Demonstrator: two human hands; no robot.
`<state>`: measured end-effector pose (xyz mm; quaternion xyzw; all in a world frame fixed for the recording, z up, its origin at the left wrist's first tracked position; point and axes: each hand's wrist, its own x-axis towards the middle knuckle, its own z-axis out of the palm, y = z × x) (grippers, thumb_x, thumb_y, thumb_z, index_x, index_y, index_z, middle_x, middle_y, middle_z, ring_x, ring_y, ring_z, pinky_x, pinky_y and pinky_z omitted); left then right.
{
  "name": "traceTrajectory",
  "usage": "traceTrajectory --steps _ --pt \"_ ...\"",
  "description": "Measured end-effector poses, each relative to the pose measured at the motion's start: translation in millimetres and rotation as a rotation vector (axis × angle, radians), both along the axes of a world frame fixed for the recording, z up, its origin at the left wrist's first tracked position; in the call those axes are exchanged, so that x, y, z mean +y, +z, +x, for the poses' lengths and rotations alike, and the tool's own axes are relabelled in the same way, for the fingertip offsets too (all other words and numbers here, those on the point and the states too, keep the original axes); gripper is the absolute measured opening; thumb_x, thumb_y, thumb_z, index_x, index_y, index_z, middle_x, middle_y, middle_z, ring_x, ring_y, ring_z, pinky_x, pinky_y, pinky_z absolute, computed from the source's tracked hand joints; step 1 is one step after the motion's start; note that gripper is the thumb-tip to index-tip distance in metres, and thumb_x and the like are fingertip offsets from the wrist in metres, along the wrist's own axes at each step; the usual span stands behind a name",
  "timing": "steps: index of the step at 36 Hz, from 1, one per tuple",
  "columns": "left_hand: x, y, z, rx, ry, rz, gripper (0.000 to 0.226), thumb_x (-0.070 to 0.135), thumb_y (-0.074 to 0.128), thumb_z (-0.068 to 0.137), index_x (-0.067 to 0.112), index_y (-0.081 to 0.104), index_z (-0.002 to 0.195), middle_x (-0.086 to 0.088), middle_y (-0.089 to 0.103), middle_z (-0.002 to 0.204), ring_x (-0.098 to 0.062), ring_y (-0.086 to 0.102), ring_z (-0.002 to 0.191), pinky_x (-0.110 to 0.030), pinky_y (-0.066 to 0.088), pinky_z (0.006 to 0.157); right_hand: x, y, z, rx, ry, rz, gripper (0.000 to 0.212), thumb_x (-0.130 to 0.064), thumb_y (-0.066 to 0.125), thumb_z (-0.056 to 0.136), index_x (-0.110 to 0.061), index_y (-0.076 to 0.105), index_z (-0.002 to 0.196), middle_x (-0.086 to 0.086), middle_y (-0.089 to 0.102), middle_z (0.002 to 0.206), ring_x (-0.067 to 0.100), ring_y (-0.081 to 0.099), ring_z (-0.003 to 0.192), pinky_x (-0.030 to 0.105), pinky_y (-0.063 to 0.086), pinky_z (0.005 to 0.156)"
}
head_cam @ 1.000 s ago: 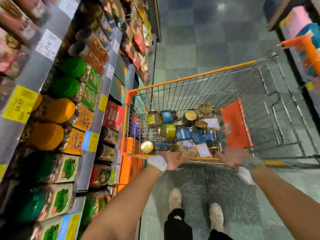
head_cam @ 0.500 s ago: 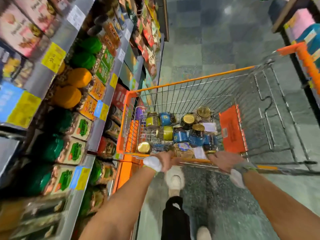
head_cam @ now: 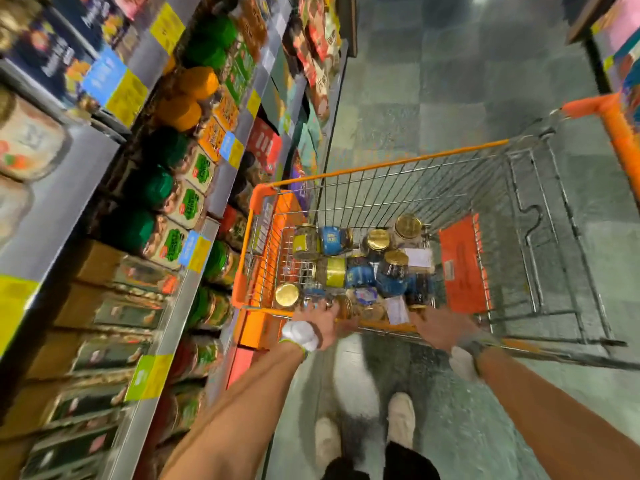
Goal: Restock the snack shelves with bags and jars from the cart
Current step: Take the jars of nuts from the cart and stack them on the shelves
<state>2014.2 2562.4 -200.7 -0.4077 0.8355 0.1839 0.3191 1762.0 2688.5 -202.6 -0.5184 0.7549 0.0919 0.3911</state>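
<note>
A silver wire-mesh shopping cart point(head_cam: 398, 168) with orange plastic corners and rim is standing in the aisle on a grey, mottled tiled floor point(head_cam: 433, 81). It is sitting close beside the grey metal snack shelves point(head_cam: 69, 209) on the left. Round glass jars point(head_cam: 391, 268) with shiny gold lids and blue or yellow-green labels are lying jumbled on the cart's wire bottom, some upright and some tipped on their sides. A flat orange plastic panel point(head_cam: 460, 265) is leaning against the mesh just to their right. The left hands' side is clear: the left hand point(head_cam: 325, 323), with a white cloth band point(head_cam: 301, 336) at the wrist, is clenching round the orange handle bar point(head_cam: 381, 325). The right hand point(head_cam: 440, 327) is lying over the same bar, too blurred to tell whether its fingers are closing round it. On the shelves, clear jars with green lids point(head_cam: 152, 188) and orange lids point(head_cam: 187, 95) are sitting in rows behind yellow and blue paper price tags point(head_cam: 197, 251). Below, pale shoes point(head_cam: 401, 417) are showing on the floor. At the far right, the orange edge of a second cart point(head_cam: 616, 126) is showing.
</note>
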Motion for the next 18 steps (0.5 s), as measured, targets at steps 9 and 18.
traceTrajectory --steps 9,18 --pt "49.6 2.6 48.6 0.054 -0.018 0.066 0.081 0.088 0.008 0.081 0.031 0.041 0.128 -0.009 0.051 0.140 -0.041 0.055 0.122 -0.055 0.048 0.097 57.0 -0.3 42.5 0.021 0.070 0.108 0.077 -0.064 0.010 0.093 -0.015 0.069 0.098 0.003 0.065 0.079 0.016 0.062 0.068 0.027 0.038 0.054" --pt "88.7 -0.4 87.0 0.039 -0.040 0.123 0.076 0.075 0.017 0.096 0.022 0.034 0.148 -0.019 0.043 0.148 -0.042 0.039 0.137 -0.060 0.028 0.109 101.0 13.3 98.5 0.123 -0.096 0.073 0.045 -0.047 0.024 0.104 -0.020 0.057 0.090 0.003 0.061 0.089 0.024 0.057 0.084 0.037 0.050 0.081"
